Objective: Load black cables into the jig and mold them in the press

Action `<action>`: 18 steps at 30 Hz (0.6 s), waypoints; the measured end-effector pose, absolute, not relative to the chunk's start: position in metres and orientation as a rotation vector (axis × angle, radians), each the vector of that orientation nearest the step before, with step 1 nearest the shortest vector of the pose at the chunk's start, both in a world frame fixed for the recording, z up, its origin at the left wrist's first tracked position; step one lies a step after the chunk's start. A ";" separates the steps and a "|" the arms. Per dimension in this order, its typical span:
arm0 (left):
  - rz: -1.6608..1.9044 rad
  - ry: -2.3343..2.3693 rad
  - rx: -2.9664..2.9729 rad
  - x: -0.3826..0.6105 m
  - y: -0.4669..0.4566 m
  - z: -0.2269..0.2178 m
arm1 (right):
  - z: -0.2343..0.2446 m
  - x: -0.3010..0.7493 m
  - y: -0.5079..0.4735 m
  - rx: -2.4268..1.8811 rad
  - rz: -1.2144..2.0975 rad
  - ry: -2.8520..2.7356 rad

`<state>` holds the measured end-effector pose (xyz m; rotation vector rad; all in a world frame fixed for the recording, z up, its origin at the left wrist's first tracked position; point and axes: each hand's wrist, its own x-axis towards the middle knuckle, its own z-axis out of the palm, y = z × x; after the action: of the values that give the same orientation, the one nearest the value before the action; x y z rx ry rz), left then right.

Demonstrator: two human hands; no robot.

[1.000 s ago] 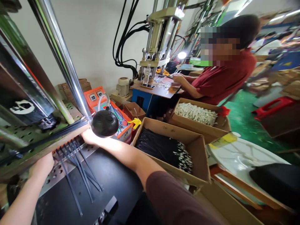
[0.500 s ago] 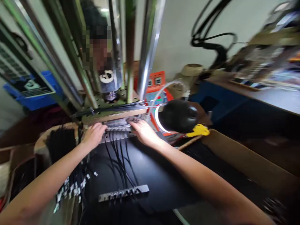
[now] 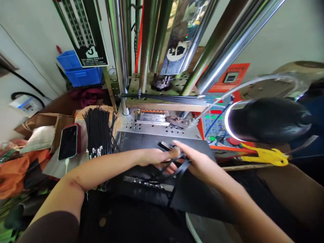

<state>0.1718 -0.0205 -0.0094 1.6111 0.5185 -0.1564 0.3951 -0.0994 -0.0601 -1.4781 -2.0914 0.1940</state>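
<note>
A short run of black cords [image 3: 177, 164] lies between the person's two hands, directly under the meeting fingers, with its loose ends trailing down past the right hand's fingers. The left hand [image 3: 155, 158] has its fingers curled and pressed together around the cords. A small flat dark piece [image 3: 164, 146] projects just above those fingers. The right hand [image 3: 198, 160] comes in from the opposite side with its fingers [image 3: 183, 149] extended and held close together, their tips touching the left hand's fingers. Whether they pinch the cords cannot be confirmed, as the cords are partly hidden there. Below the fingers, a slotted metal strip [image 3: 149, 184] lies on a black work surface [image 3: 141, 199]. Ahead of the fingertips stand a perforated steel plate [image 3: 154, 130] and a press mould [image 3: 152, 116], with a row of black cords [image 3: 162, 99] stretched across a bar above them. Left of the left hand's fingers rests a bundle of white-tipped black cords [image 3: 98, 133], just beside a smartphone [image 3: 68, 142]. Right of the right hand's fingers are a control panel [image 3: 215, 126], a black lamp head [image 3: 268, 119] with a lit ring, and a yellow clip [image 3: 264, 157].
</note>
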 end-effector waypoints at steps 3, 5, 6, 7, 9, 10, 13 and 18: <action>-0.199 0.383 1.388 0.171 -0.024 0.003 | -0.061 0.385 -0.070 -1.552 0.107 -2.048; -0.139 0.544 1.551 0.165 -0.008 0.015 | -0.060 0.394 -0.048 -1.639 0.059 -1.963; -0.095 0.677 1.715 0.158 0.003 0.020 | -0.060 0.402 -0.041 -1.671 0.051 -1.933; -0.034 0.831 1.920 0.149 0.014 0.026 | -0.060 0.409 -0.038 -1.699 0.047 -1.915; 0.059 1.096 2.342 0.125 0.029 0.033 | -0.064 0.418 -0.049 -1.709 0.043 -1.928; 0.044 1.147 2.511 0.111 0.029 0.034 | -0.067 0.416 -0.064 -1.679 0.048 -1.963; -0.303 0.832 2.702 0.069 0.003 0.027 | -0.080 0.387 -0.131 -1.489 0.149 -2.176; -0.501 0.356 2.868 0.044 -0.045 0.000 | -0.095 0.343 -0.190 -1.251 0.059 -2.343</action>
<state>0.0445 -0.0455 -0.0004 2.8680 0.3559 -0.5015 0.3435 -0.1896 -0.0947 -1.2508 -2.3427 0.0594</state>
